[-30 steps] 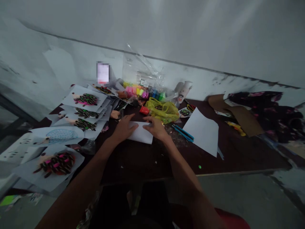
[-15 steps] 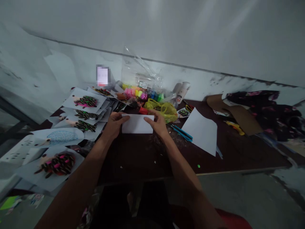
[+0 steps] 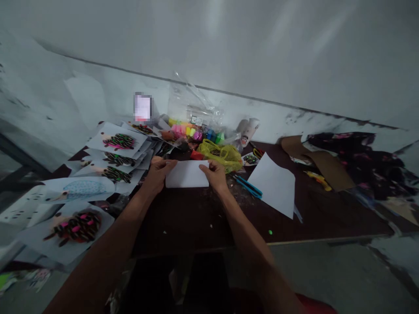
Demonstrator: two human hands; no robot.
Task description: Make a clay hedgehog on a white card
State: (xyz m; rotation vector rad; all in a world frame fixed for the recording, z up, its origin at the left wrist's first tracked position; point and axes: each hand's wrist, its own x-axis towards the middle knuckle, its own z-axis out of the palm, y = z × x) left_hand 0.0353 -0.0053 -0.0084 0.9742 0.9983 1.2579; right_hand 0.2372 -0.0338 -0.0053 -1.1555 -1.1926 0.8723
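Observation:
A white piece of paper (image 3: 187,174), with a straight lower edge, is held up over the dark table (image 3: 193,218). My left hand (image 3: 159,172) pinches its upper left corner, thumb on the near face. At the upper right corner my right hand (image 3: 214,174) grips it the same way. The fingers behind the paper are hidden. To the right of my right hand lie blue-handled scissors (image 3: 250,187), touching a larger white sheet (image 3: 275,185).
Hedgehog pictures on paper (image 3: 118,141) are piled at the left. Behind my hands are a yellow plastic bag (image 3: 222,155) and colourful clay packs (image 3: 186,131). Farther right lie a yellow cutter (image 3: 319,179), brown cardboard (image 3: 330,168) and dark flowered cloth (image 3: 363,161).
The view has shifted slightly. Both hands still hold the paper, which sits a little lower in the picture.

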